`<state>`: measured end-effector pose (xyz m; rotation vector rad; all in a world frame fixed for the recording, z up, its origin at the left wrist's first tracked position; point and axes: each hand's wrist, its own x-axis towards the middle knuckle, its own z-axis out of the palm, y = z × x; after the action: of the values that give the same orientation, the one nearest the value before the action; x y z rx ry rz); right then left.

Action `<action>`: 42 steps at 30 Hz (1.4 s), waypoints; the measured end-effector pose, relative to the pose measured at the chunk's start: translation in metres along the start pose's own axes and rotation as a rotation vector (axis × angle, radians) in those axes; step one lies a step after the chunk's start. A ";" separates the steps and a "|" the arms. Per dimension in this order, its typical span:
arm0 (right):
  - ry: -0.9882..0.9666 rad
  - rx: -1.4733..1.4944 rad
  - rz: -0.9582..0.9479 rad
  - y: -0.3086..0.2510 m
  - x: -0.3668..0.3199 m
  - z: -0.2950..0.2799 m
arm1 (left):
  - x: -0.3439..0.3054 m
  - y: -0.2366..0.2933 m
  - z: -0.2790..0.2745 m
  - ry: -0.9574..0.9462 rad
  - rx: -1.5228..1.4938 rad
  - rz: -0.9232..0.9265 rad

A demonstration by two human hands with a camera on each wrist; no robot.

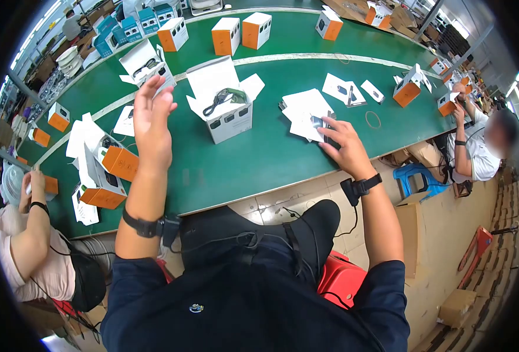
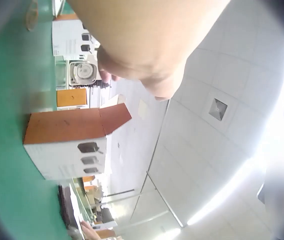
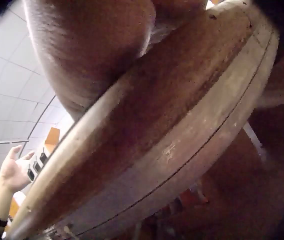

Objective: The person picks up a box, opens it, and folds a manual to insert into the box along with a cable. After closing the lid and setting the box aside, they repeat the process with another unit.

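My left hand (image 1: 154, 132) is raised above the table with its fingers extended and nothing in it, beside an open white box (image 1: 233, 124). That box has its flaps spread, with a black cable (image 1: 217, 101) showing inside. My right hand (image 1: 348, 148) rests with loosely bent, spread fingers on the near edge of a stack of white leaflets (image 1: 305, 108), which have dark pictures printed on them. In the left wrist view, the orange and white box (image 2: 69, 157) stands below my forearm. The table edge (image 3: 147, 125) covers most of the right wrist view.
Another open box (image 1: 148, 64) stands behind on the left, and opened orange-based boxes (image 1: 104, 196) lie at the near left. Loose leaflets (image 1: 337, 89) and a rubber band (image 1: 373, 119) lie on the right. Closed boxes (image 1: 226, 36) line the back. People work at both sides.
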<state>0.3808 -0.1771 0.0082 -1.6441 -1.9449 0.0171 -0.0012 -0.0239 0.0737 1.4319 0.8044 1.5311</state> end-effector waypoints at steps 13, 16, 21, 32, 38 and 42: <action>-0.028 0.862 0.236 -0.064 -0.005 -0.030 | -0.090 0.011 0.055 -0.648 -0.037 -0.252; -0.050 1.132 0.347 -0.093 -0.007 -0.017 | -0.102 0.005 0.071 -0.791 -0.248 -0.475; -0.204 1.293 0.587 -0.111 -0.026 -0.008 | -0.105 0.002 0.067 -0.803 -0.170 -0.660; -0.361 1.303 0.592 -0.121 -0.025 -0.016 | -0.099 -0.015 0.047 -1.003 -0.117 -0.157; -0.414 1.205 0.657 -0.124 -0.015 -0.011 | -0.090 -0.022 0.047 -0.967 -0.174 -0.117; -0.377 1.097 0.633 -0.132 -0.015 -0.004 | -0.089 -0.006 0.045 -0.792 -0.152 -0.315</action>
<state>0.2656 -0.2238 0.0544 -1.3850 -1.1130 1.4336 0.0404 -0.1064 0.0365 1.5344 0.3837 0.6699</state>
